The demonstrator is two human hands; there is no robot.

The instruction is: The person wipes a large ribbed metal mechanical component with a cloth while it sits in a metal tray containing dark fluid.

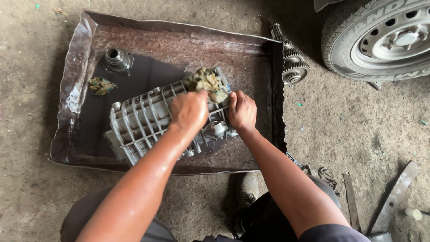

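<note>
Under left hand (pixel 190 110): rag (pixel 207 82) on ribbed casing (pixel 141 121)

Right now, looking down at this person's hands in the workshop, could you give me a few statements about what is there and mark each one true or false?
1. The left hand presses a dirty rag onto the ribbed metal casing. True.
2. The casing lies on bare concrete. False: it sits in a shallow metal tray of dark liquid.
3. The right hand grips the casing's edge. True.
4. A gear shaft lies inside the tray. False: it lies outside, near the tyre.
5. A second rag lies in the tray. True.
</note>
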